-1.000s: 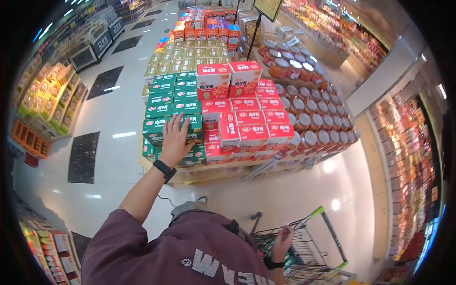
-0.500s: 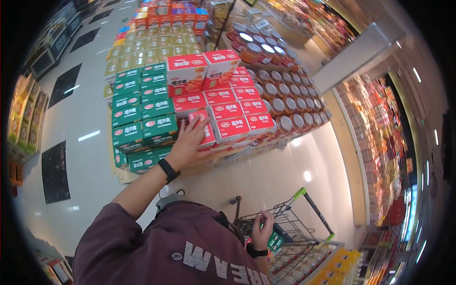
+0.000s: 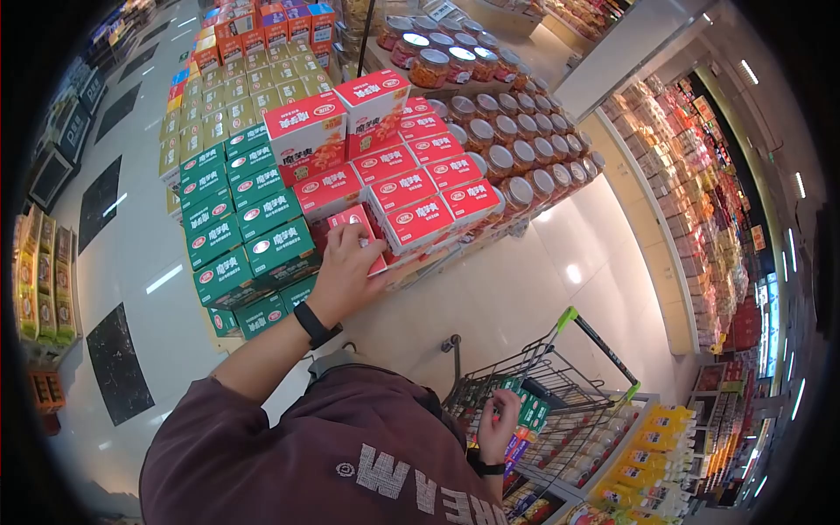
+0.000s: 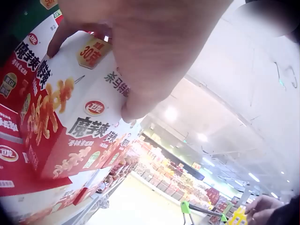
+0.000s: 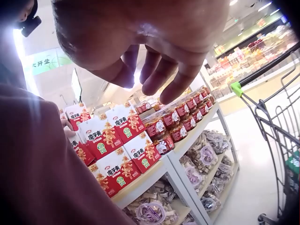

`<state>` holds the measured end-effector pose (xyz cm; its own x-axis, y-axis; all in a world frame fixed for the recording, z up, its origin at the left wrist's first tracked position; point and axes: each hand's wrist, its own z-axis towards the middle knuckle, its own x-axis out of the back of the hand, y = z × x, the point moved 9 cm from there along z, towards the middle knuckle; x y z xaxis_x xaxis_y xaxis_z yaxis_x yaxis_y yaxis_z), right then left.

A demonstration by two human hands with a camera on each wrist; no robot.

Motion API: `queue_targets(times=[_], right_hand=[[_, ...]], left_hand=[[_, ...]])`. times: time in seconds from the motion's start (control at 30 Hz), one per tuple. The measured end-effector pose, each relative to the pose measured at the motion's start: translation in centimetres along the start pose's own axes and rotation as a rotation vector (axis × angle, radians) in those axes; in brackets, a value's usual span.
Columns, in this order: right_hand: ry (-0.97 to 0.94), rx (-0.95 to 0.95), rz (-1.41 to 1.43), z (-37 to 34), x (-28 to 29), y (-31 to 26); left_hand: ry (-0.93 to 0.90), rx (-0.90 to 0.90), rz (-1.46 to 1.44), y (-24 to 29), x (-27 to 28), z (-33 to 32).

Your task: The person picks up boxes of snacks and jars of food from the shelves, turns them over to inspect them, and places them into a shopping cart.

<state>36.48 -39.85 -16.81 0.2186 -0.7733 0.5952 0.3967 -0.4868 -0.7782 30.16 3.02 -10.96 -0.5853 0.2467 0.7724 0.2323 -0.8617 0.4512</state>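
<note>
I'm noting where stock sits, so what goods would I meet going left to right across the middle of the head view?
Yellow packages, green boxes, red-topped boxes, lidded jars, packaged goods on the right-hand shelves.

On my head view, silver-lidded jars (image 3: 500,159) stand in close rows on the display's right. Gold boxes (image 3: 241,114) sit beyond the green cartons (image 3: 282,248), orange boxes (image 3: 234,35) beyond those. I see black floor tiles (image 3: 120,363) at left and yellow packages (image 3: 652,440) at lower right. My right wrist view shows 1 pale green hanging sign (image 5: 44,65).
</note>
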Motion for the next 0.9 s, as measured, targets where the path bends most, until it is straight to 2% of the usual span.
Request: queue_targets(times=[0.07,0.17,0.2,0.23,0.3,0.37,0.43,0.47,0.5,0.53,0.57,0.6,0.67,0.7,0.77,0.8,0.83,0.9], right_hand=[[0.007,0.098,-0.158,0.2,0.1,-1.2],[0.009,0.074,-0.115,1.3,-0.2,-2.3],[0.024,0.162,-0.179,1.9,-0.1,-4.0],[0.033,0.153,-0.176,2.6,-0.1,-4.6],[-0.024,0.099,-0.034,3.8,-0.5,-4.8],[-0.045,0.065,0.038,5.4,-0.7,-5.5],[-0.073,0.111,0.109,6.7,-0.7,-6.8],[-0.155,0.096,0.197,7.2,-1.3,-6.0],[-0.152,0.094,0.199,7.5,-1.3,-5.7],[-0.199,0.106,0.364,8.3,-1.9,-7.2],[-0.246,0.119,0.529,9.2,-2.2,-8.7],[-0.245,0.115,0.531,9.9,-2.1,-9.5],[-0.592,0.019,0.739,9.7,-4.2,-11.2],[-0.587,0.005,0.739,10.0,-3.6,-11.5],[-0.748,-0.201,0.988,8.8,-3.7,-11.3],[-0.616,-0.241,1.015,9.1,-3.6,-8.7],[-0.604,-0.248,1.018,9.1,-3.1,-8.6],[-0.272,-0.362,1.029,10.6,-0.6,-6.8]], left_hand=[[0.011,0.018,0.006,-0.4,0.5,0.3],[0.059,0.046,-0.008,0.1,1.9,-0.7],[0.065,0.042,-0.016,0.4,2.4,-1.0],[0.071,0.038,-0.026,0.7,2.9,-1.3],[0.083,0.049,-0.067,1.6,4.5,-1.4],[0.057,-0.06,-0.143,3.6,6.4,-1.1],[0.024,-0.104,-0.222,5.3,7.9,-0.2],[-0.069,-0.219,-0.339,7.0,8.3,0.3],[-0.16,-0.334,-0.455,8.5,8.2,0.6],[-0.254,-0.369,-0.613,9.4,7.7,0.8],[-0.257,-0.369,-0.612,10.2,7.5,1.3],[-0.356,-0.46,-0.769,12.3,7.3,1.5],[-0.484,-0.615,-1.015,15.7,6.6,1.4],[-0.494,-0.611,-1.025,16.6,6.0,1.6],[-0.499,-0.447,-1.095,17.2,4.4,2.6],[-0.344,-0.432,-0.952,16.5,3.8,3.3],[-0.363,-0.121,-0.932,15.3,2.2,3.8],[-0.216,0.161,-0.832,14.2,0.5,3.8]])
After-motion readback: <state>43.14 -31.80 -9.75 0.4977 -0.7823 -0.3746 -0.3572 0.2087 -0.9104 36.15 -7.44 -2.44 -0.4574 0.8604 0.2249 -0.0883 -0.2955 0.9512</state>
